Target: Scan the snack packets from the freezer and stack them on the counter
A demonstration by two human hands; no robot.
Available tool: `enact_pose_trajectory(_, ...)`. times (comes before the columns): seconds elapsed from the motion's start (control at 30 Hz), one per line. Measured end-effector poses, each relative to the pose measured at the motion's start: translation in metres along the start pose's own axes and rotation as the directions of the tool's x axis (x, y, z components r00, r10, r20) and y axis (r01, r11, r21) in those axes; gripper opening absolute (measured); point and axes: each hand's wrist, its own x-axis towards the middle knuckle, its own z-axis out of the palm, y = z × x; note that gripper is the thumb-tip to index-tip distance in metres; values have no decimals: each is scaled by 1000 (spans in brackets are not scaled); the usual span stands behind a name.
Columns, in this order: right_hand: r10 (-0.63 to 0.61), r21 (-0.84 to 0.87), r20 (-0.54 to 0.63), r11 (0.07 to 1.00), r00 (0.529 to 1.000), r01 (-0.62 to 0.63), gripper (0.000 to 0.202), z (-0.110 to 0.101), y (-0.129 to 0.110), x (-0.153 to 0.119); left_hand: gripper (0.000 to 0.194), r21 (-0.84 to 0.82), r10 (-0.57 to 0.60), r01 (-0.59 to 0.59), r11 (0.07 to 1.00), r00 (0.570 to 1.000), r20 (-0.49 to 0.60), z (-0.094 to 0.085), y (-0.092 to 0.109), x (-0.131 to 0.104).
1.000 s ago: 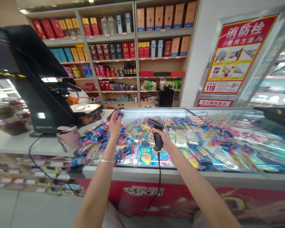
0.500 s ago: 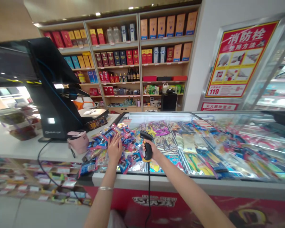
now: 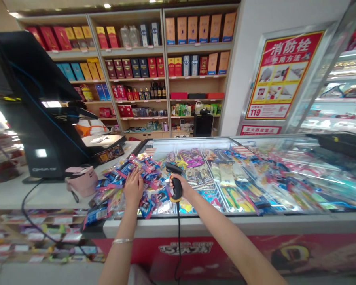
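Observation:
My right hand (image 3: pixel 179 185) is closed round the grip of a black and yellow barcode scanner (image 3: pixel 177 189). Its head tilts up and to the left over the freezer, and a black cable (image 3: pixel 178 233) hangs down from its base. My left hand (image 3: pixel 134 187), fingers stretched out, lies palm down on a heap of blue and pink snack packets (image 3: pixel 151 170). The heap spreads over the left end of the glass-topped chest freezer (image 3: pixel 195 221) and onto the counter. Whatever is under my left palm is hidden.
Left of the heap, a pink cup-like bag (image 3: pixel 82 181) stands on the white counter (image 3: pixel 6 198) by a black checkout terminal (image 3: pixel 44 130). Bagged ices (image 3: pixel 227 174) fill the freezer. Behind it are shelves of boxes (image 3: pixel 139 68) and a red fire hydrant notice (image 3: pixel 284 75).
The whole view has shifted, so the scene and both arms sit further left in the picture. My hands keep nearly the same places on the heap and the scanner.

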Motion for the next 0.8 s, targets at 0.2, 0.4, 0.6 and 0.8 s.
enact_pose_trajectory(0.2,-100,35,17,994,995,100,25,-6,-27,-21,33,-30,16,-16,999,1000,-14,-11,11,7)
enact_pose_trajectory(0.4,-236,-54,-59,971,970,233,23,-42,-95,-81,33,-100,-6,-3,995,996,-93,-5,77,33)
enact_pose_trajectory(0.6,-410,-155,-217,911,886,383,21,-89,-159,-163,31,-276,130,-101,956,987,92,63,190,44)
enact_pose_trajectory(0.8,-523,-210,-391,852,758,480,17,-145,-199,-245,32,-460,301,-152,875,914,271,143,297,20)
